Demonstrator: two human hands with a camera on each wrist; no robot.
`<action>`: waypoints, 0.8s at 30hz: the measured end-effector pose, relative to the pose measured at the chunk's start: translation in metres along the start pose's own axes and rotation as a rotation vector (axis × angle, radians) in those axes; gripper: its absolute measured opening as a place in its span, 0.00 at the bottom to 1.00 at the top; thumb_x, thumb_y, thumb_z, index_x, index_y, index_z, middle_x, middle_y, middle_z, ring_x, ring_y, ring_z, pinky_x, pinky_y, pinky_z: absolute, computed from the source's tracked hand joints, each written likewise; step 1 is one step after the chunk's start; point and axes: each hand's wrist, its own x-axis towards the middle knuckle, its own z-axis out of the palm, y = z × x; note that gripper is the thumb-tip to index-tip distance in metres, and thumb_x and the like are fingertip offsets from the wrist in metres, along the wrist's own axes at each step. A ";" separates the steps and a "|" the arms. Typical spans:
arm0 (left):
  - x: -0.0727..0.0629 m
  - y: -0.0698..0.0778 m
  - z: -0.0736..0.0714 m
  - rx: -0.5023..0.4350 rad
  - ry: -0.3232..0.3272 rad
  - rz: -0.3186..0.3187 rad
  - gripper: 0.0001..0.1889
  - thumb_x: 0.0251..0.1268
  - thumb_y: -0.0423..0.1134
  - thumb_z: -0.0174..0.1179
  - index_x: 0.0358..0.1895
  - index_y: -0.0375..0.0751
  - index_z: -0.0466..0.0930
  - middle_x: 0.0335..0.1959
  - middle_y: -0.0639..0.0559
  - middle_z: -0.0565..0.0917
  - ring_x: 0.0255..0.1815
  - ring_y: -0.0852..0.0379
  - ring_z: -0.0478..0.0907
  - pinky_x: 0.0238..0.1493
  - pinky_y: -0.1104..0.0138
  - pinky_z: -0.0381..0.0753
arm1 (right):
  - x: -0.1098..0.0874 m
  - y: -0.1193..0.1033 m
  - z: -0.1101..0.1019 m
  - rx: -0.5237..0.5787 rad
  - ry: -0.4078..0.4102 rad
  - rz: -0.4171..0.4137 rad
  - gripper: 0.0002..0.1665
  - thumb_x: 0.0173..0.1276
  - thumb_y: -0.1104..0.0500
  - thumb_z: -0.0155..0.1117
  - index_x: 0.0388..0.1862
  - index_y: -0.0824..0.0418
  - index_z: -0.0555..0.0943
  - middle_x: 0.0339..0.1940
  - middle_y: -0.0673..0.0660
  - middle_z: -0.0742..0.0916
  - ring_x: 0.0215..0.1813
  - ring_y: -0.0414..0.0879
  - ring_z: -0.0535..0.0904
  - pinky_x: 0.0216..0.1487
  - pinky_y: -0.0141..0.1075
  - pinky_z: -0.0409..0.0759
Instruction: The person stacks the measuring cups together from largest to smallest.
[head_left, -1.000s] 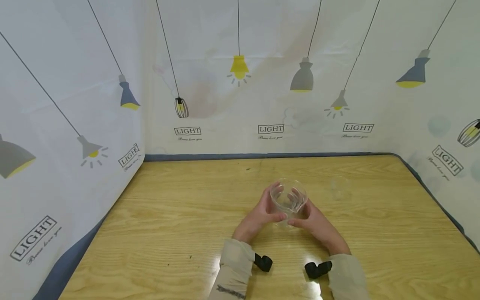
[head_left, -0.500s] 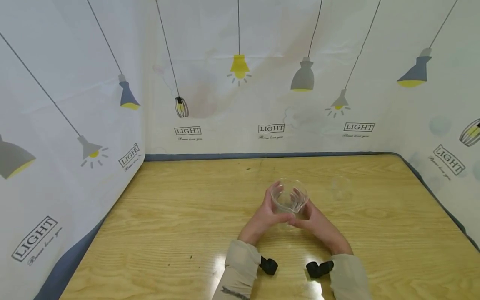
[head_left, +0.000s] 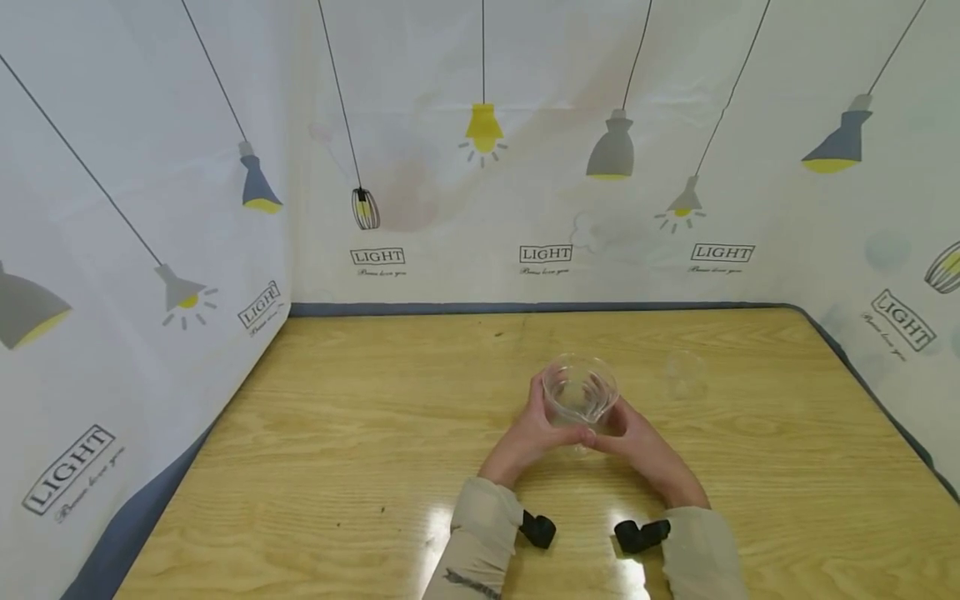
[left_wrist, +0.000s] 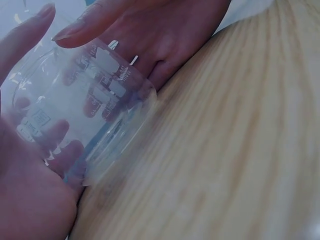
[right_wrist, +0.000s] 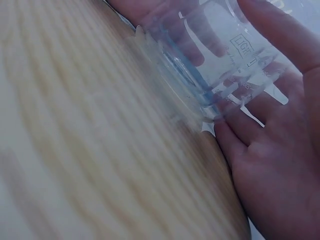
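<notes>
A clear glass beaker (head_left: pixel 579 390) with a pouring lip stands upright on the wooden table, its lip facing the person. My left hand (head_left: pixel 529 435) wraps its left side and my right hand (head_left: pixel 637 447) its right, with the two thumbs meeting at the near side. Through the glass, curled fingers show behind it. In the left wrist view, white printed markings run along the beaker (left_wrist: pixel 95 107), and its base is right at the tabletop. From the right wrist view, the palm and fingers of the right hand (right_wrist: pixel 280 165) lie along the glass wall.
A second clear, see-through vessel (head_left: pixel 686 375) stands farther back to the right on the wooden table (head_left: pixel 337 417). White cloth walls (head_left: pixel 420 167) printed with lamps enclose the back and both sides. Black wrist devices (head_left: pixel 538 530) sit at the beige sleeves (head_left: pixel 480 533).
My left hand and forearm have shifted slightly right, so the left thumb now reaches the right thumb. The beaker stays in about the same place. The head view has tilted slightly.
</notes>
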 end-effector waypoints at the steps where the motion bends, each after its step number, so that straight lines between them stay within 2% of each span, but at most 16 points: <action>1: 0.000 -0.001 0.000 0.004 -0.002 0.002 0.53 0.34 0.54 0.72 0.63 0.77 0.42 0.64 0.65 0.57 0.64 0.59 0.55 0.60 0.55 0.56 | 0.000 0.000 0.000 0.006 -0.004 0.002 0.49 0.58 0.58 0.64 0.71 0.46 0.47 0.70 0.48 0.57 0.69 0.49 0.49 0.64 0.56 0.44; 7: 0.001 -0.001 -0.002 -0.010 -0.020 -0.002 0.51 0.36 0.54 0.71 0.63 0.77 0.43 0.64 0.64 0.56 0.65 0.59 0.54 0.61 0.52 0.54 | -0.003 -0.003 -0.001 0.036 -0.019 -0.009 0.47 0.60 0.56 0.63 0.71 0.44 0.47 0.70 0.49 0.58 0.69 0.48 0.50 0.64 0.52 0.49; 12: 0.003 -0.002 -0.002 -0.042 -0.025 -0.003 0.49 0.39 0.52 0.71 0.63 0.75 0.44 0.64 0.63 0.57 0.65 0.59 0.53 0.62 0.52 0.51 | -0.008 -0.001 -0.007 0.141 0.017 -0.032 0.41 0.63 0.58 0.58 0.70 0.44 0.50 0.70 0.52 0.58 0.69 0.47 0.51 0.62 0.34 0.58; 15: 0.004 -0.004 -0.002 -0.049 -0.023 0.000 0.50 0.38 0.51 0.71 0.63 0.74 0.45 0.63 0.62 0.59 0.65 0.60 0.54 0.63 0.53 0.52 | -0.010 -0.001 -0.011 0.211 0.050 -0.050 0.38 0.66 0.60 0.54 0.70 0.48 0.50 0.69 0.57 0.59 0.68 0.47 0.53 0.58 0.28 0.62; 19: 0.004 -0.004 -0.002 -0.050 -0.021 -0.003 0.50 0.38 0.51 0.72 0.63 0.75 0.45 0.62 0.62 0.60 0.64 0.60 0.55 0.62 0.54 0.52 | -0.011 -0.002 -0.013 0.243 0.102 -0.038 0.35 0.67 0.61 0.52 0.70 0.52 0.51 0.67 0.61 0.61 0.64 0.46 0.61 0.56 0.31 0.67; 24: 0.002 -0.003 -0.003 -0.038 -0.012 -0.006 0.49 0.37 0.51 0.72 0.62 0.76 0.46 0.62 0.62 0.62 0.62 0.60 0.58 0.61 0.55 0.55 | -0.012 -0.003 -0.014 0.316 0.145 -0.044 0.32 0.69 0.60 0.50 0.70 0.54 0.53 0.66 0.62 0.62 0.62 0.47 0.66 0.57 0.38 0.67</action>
